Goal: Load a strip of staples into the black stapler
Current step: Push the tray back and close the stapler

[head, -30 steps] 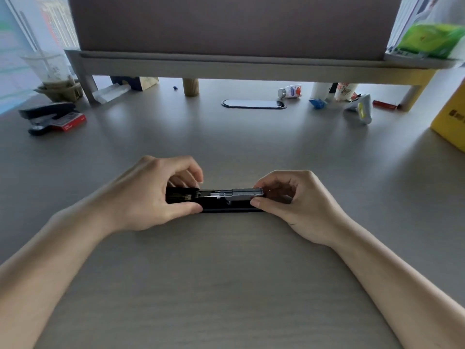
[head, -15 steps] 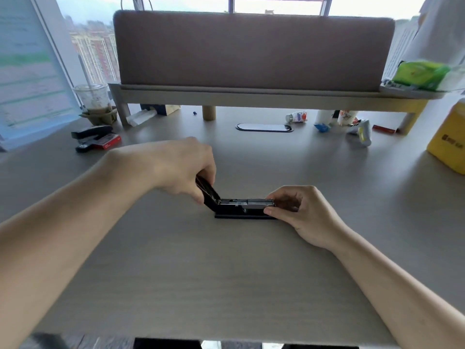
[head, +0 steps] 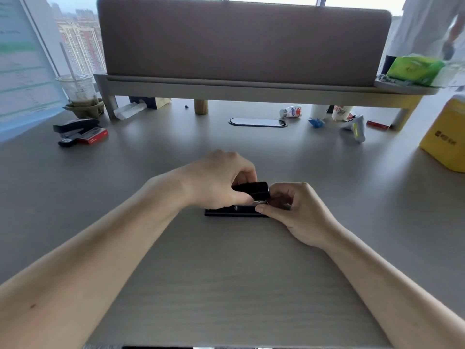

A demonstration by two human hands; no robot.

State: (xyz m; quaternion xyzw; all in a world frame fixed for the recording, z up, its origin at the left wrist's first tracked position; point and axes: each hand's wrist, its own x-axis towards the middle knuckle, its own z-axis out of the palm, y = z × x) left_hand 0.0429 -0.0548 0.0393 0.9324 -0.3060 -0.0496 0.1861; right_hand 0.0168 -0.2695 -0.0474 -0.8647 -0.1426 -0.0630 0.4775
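While the black stapler (head: 237, 211) lies on the desk (head: 226, 285), left hand (head: 219, 182) fingers grip its cover (head: 253, 190), right hand (head: 299, 212) pinches its front.

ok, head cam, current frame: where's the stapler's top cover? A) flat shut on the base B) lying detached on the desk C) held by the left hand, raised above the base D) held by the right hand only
C. The left hand grips the black top cover and holds it raised at an angle above the stapler base, while the right hand steadies the front end at the metal rail.
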